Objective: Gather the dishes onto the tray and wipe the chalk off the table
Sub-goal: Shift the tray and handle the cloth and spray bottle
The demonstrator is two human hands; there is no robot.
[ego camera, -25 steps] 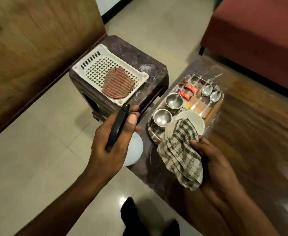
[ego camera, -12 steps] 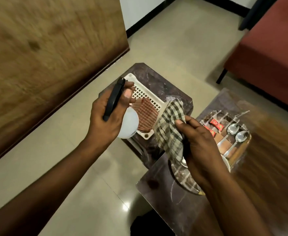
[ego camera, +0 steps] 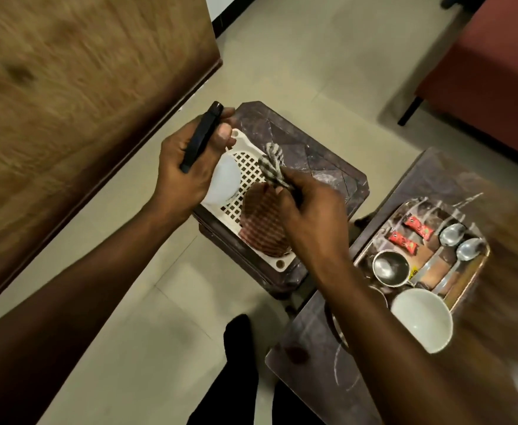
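Observation:
My left hand (ego camera: 187,176) grips a black handle (ego camera: 202,136) with a white rounded bottle body (ego camera: 224,182) under it. My right hand (ego camera: 310,210) pinches a bunched checked cloth (ego camera: 271,162) just above a white perforated basket (ego camera: 248,170) that sits on a dark stool (ego camera: 313,161). A red-brown striped pad (ego camera: 260,225) lies in the basket. At the right, the tray (ego camera: 481,265) on the dark table (ego camera: 313,378) holds a steel bowl (ego camera: 389,268), two spoons (ego camera: 452,234), red packets (ego camera: 418,225) and a white bowl (ego camera: 423,320). Faint chalk lines (ego camera: 340,372) show on the table.
A large wooden panel (ego camera: 83,87) fills the left side. A red sofa (ego camera: 496,72) stands at the back right. Tiled floor lies between the stool and the panel. My dark-clad leg (ego camera: 239,348) is beside the table's near corner.
Both hands moved from the table to above the stool's basket. The checked cloth, hanging loose before, is now bunched small in my right hand. The left hand keeps its hold on the bottle.

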